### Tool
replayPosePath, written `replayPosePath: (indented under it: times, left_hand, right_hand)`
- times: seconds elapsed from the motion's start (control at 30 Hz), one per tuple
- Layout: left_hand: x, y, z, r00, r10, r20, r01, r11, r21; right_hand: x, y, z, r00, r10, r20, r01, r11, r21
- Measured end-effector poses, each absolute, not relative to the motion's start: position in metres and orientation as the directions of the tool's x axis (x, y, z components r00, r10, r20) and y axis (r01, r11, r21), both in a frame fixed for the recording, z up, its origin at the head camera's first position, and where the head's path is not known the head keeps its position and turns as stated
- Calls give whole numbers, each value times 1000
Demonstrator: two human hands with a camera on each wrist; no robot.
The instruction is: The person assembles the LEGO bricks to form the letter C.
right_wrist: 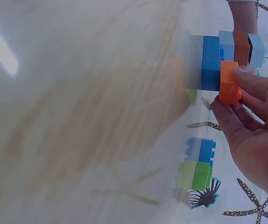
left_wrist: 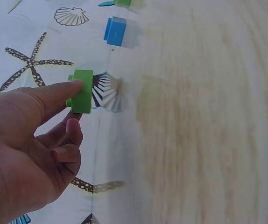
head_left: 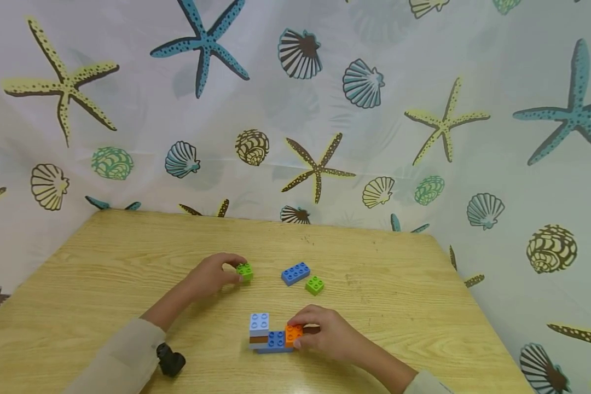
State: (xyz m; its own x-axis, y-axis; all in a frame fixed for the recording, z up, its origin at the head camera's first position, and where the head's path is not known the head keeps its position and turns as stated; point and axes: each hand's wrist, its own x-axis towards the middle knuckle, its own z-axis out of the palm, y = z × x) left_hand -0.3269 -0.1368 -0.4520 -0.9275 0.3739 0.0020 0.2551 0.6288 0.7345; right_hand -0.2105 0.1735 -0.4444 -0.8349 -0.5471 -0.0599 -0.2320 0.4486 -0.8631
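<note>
In the head view, a green brick (head_left: 244,272) is pinched by the left hand (head_left: 213,277) at 11 o'clock from an orange brick (head_left: 294,336), which is gripped by the right hand (head_left: 331,331); a loose blue brick (head_left: 296,273) is seen at 12 o'clock. In the left wrist view, the green brick is pinched, the lower fingers being curled. In the right wrist view, the orange brick is held at a blue base (right_wrist: 211,63), a light-blue-and-brown stack (right_wrist: 241,49) being seen at 1 o'clock
</note>
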Motion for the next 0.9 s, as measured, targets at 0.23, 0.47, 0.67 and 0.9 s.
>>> replayPosePath:
  times: [0.23, 0.47, 0.67, 0.9]
  left_hand:
    - [-307, -139, -439, -915, 400, 48, 302, 601, 740]
    - [-283, -141, -428, -904, 422, 65, 323, 579, 749]
    - [-265, -140, -420, -892, 447, 66, 325, 532, 782]
    - [-243, -132, -409, -874, 478, 83, 355, 513, 781]
  right_hand:
    - [-211, 173, -445, -836, -546, -49, -248, 455, -855]
    - [-209, 173, -445, -833, -552, -39, -264, 460, -848]
    - [-208, 172, -444, -835, -549, -45, -260, 464, -847]
    - [-208, 171, -443, -838, -544, -41, -259, 462, -848]
